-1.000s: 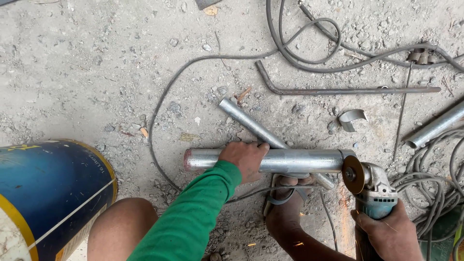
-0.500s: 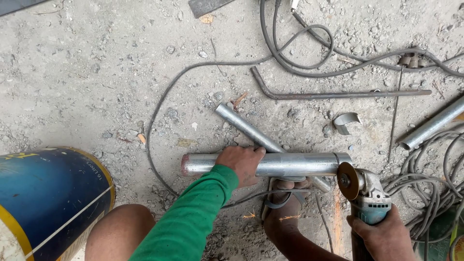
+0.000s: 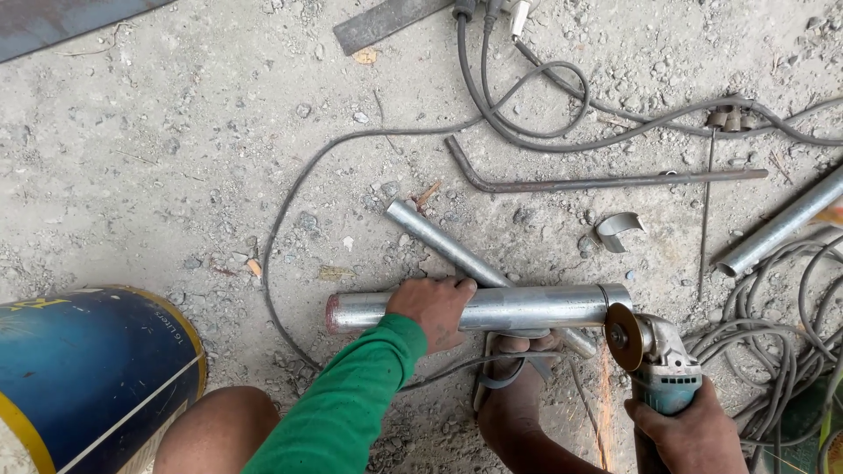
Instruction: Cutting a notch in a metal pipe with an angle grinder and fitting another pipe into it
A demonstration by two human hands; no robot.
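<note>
While my right hand (image 3: 694, 434) grips the angle grinder (image 3: 660, 369), its disc (image 3: 623, 336) touches the thick steel pipe (image 3: 527, 307), sparks falling; my left hand (image 3: 432, 307) clamps that pipe, a thinner pipe (image 3: 439, 241) under it, cables (image 3: 527, 105) farther off

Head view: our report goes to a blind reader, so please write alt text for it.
A person's left hand pins a wide steel pipe on a concrete floor, while the right hand holds an angle grinder, its disc at the pipe's end. A thinner pipe lies crosswise beneath.
</note>
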